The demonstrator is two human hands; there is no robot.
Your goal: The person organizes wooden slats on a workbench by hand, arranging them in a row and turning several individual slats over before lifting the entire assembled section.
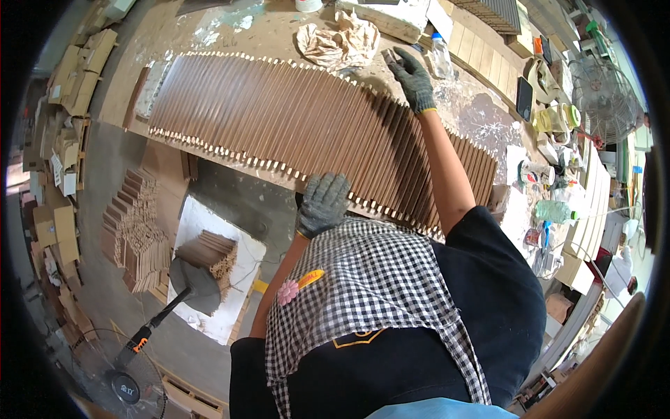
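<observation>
A long row of brown wooden strips [279,115] with pale ends lies side by side across the worktable. My left hand [324,202], in a dark grey knitted glove, rests on the row's near edge, its fingers lying flat over the strip ends. Beyond the far edge, my right hand [412,80] wears a matching glove and reaches over the strips. At its fingertips is a small grey-brown piece [389,59], pinched between fingers and thumb; its kind is not clear. A crumpled beige cloth [340,40] lies to the left of that hand.
A clear bottle with a blue cap [440,56] stands right of my right hand. Farther right are a phone [524,98] and a fan [604,98]. Stacked brown strips [136,230] stand on the floor at left, near a second fan [125,384].
</observation>
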